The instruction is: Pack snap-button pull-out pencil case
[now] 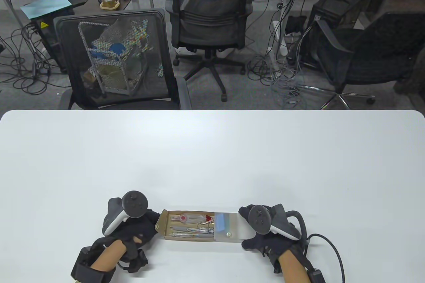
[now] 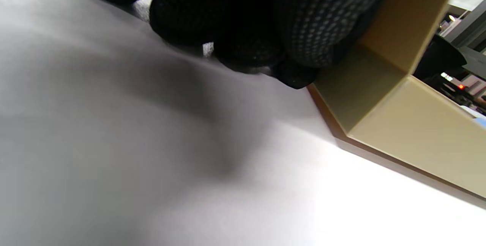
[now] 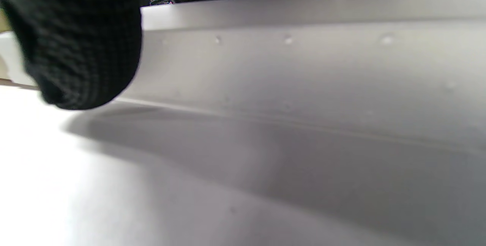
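The pencil case lies near the front edge of the white surface, between the two hands. Its tan cardboard tray is pulled partly out to the left of the translucent sleeve, which carries a snap button on its front. Pens and a pair of scissors lie in the exposed part of the tray.

The left hand rests on the surface with its fingers curled against the tray's left end wall; the left wrist view shows them touching the cardboard. The right hand sits at the sleeve's right end, a fingertip lying against the frosted plastic. Whether it actually grips the sleeve or only presses on it cannot be told. Both palms face down, wrists low.
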`<action>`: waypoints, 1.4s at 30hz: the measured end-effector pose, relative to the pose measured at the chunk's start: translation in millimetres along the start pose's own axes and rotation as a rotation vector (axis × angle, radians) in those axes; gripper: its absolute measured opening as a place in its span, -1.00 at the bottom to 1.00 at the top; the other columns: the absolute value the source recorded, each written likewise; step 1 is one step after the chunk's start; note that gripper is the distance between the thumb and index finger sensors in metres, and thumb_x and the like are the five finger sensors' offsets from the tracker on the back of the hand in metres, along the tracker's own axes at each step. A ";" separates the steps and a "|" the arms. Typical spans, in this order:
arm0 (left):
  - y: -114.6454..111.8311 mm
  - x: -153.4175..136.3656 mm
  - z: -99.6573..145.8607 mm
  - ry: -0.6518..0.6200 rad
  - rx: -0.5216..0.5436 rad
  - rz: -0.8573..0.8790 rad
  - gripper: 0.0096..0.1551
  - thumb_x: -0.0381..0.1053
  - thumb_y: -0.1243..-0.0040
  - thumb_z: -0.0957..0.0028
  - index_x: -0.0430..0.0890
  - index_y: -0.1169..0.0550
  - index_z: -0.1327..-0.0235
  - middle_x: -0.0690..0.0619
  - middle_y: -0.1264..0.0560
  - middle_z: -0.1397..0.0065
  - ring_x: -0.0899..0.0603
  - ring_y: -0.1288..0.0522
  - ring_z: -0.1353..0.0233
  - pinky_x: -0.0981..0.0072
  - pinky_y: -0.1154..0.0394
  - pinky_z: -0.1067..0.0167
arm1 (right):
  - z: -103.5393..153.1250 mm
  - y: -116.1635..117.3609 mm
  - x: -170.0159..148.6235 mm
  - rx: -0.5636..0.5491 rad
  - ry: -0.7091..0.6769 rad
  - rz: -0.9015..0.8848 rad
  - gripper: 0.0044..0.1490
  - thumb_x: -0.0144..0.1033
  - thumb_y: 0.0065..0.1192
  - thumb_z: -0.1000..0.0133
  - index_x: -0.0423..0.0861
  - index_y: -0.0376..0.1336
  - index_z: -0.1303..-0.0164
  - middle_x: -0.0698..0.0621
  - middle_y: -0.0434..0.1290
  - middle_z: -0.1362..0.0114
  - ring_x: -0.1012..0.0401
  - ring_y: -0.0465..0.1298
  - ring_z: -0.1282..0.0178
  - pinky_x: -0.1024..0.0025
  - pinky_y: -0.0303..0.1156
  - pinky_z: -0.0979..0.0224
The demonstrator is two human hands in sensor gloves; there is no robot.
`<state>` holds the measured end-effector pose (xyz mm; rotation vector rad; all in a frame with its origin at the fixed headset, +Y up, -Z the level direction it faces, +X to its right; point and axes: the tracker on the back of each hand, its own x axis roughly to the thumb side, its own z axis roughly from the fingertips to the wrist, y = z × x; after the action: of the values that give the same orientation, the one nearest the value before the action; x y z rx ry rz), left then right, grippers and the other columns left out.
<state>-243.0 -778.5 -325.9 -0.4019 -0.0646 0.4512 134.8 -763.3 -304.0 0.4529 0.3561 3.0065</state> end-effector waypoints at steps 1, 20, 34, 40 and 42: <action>-0.1 -0.2 -0.5 0.000 -0.004 0.002 -0.58 0.11 -0.42 0.20 0.21 -0.76 0.04 0.21 -0.67 -0.04 -0.01 -0.62 0.00 0.02 -0.45 -0.25 | -0.8 0.5 2.7 -0.002 -0.004 0.001 0.23 0.26 0.52 0.31 0.22 0.01 -0.56 0.14 0.18 -0.69 0.04 0.25 -0.65 -0.19 0.11 -0.64; -1.4 2.2 -2.2 0.008 0.010 -0.006 -0.57 0.10 -0.43 0.21 0.15 -0.76 0.05 0.17 -0.67 0.00 -0.02 -0.62 0.03 0.01 -0.46 -0.23 | -29.6 3.1 78.2 -0.019 -0.038 0.057 0.23 0.32 0.50 0.33 0.22 0.03 -0.55 0.16 0.23 -0.66 0.06 0.31 -0.61 -0.15 0.19 -0.65; -1.9 2.4 -3.0 0.006 0.009 -0.005 -0.57 0.10 -0.43 0.21 0.15 -0.76 0.05 0.17 -0.67 0.00 -0.03 -0.62 0.03 0.00 -0.45 -0.23 | -44.7 6.8 125.2 -0.020 -0.006 0.037 0.20 0.32 0.49 0.32 0.27 0.04 -0.54 0.21 0.25 -0.66 0.17 0.35 -0.60 -0.10 0.17 -0.70; -2.5 1.8 -2.2 0.002 0.004 0.004 -0.57 0.10 -0.40 0.19 0.14 -0.75 0.03 0.17 -0.66 -0.02 -0.03 -0.60 0.01 0.00 -0.43 -0.24 | -45.2 8.1 126.9 -0.022 -0.007 0.027 0.20 0.32 0.49 0.31 0.28 0.03 -0.54 0.20 0.23 -0.67 0.17 0.34 -0.60 -0.10 0.15 -0.71; -3.6 1.1 -1.0 -0.006 -0.007 0.016 -0.55 0.11 -0.33 0.16 0.13 -0.73 0.00 0.17 -0.65 -0.04 -0.03 -0.59 0.00 -0.01 -0.41 -0.26 | -44.9 8.4 127.0 -0.024 -0.008 0.027 0.20 0.32 0.48 0.30 0.27 0.03 -0.55 0.20 0.23 -0.67 0.16 0.34 -0.60 -0.11 0.15 -0.70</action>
<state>-240.4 -781.4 -325.4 -0.4080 -0.0687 0.4682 -0.1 -766.8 -308.1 0.4720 0.3158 3.0306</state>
